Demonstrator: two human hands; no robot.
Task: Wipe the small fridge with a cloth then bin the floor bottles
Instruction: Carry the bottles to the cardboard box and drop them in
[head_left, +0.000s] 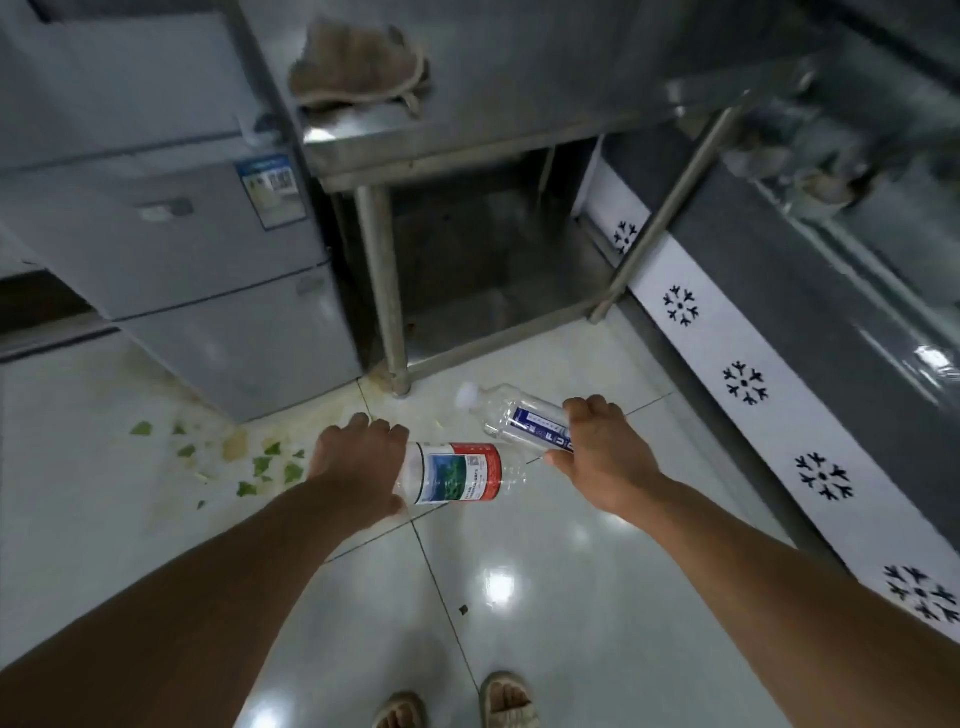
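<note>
My left hand (358, 462) grips a clear plastic bottle with a red, white and green label (457, 473), held sideways above the floor. My right hand (597, 447) grips a second clear bottle with a blue and white label (524, 418), its white cap pointing up-left. The small grey fridge (182, 249) stands at the left. A brownish cloth (358, 65) lies bunched on the steel table top (467, 104) beside the fridge.
Green vegetable scraps (260, 462) and a yellowish stain lie on the white tiled floor in front of the fridge. A steel table leg (382, 291) stands just beyond the bottles. A grey cabinet with a white snowflake strip (743, 384) runs along the right. My sandalled feet (504, 699) are below.
</note>
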